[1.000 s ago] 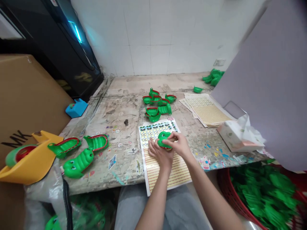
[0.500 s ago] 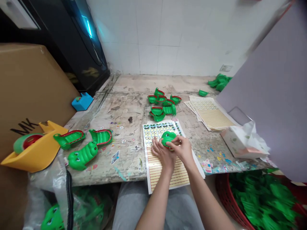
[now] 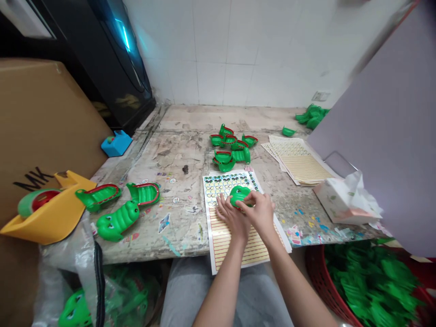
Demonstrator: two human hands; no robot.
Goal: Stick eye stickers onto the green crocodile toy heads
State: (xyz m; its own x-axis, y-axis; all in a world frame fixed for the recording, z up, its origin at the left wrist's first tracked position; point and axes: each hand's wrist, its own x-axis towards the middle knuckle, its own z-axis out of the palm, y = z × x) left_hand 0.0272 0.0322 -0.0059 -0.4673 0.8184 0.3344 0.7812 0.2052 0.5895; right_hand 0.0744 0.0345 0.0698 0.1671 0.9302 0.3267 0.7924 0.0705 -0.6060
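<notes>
A green crocodile-head piece (image 3: 239,192) with one eye sticker showing rests over a printed sticker sheet (image 3: 218,227) at the table's front edge. My left hand (image 3: 234,221) lies on the sheet, its fingers spread and its fingertips at the near-left side of the piece. From the right, my right hand (image 3: 260,210) is closed, with thumb and index finger together on the piece's right side. Whether a sticker is between those fingertips is too small to tell. Rows of eye stickers show on the sheet's upper part.
Green-and-red jaw pieces (image 3: 229,141) lie behind the sheet; others sit left by a yellow holder (image 3: 51,222). At right are more sheets (image 3: 299,161), a tissue box (image 3: 335,200) and a red basket (image 3: 316,277) of green parts. A carton (image 3: 51,118) stands far left.
My right hand has shifted very slightly at the green piece's right side. The left hand and the piece have stayed almost in place.
</notes>
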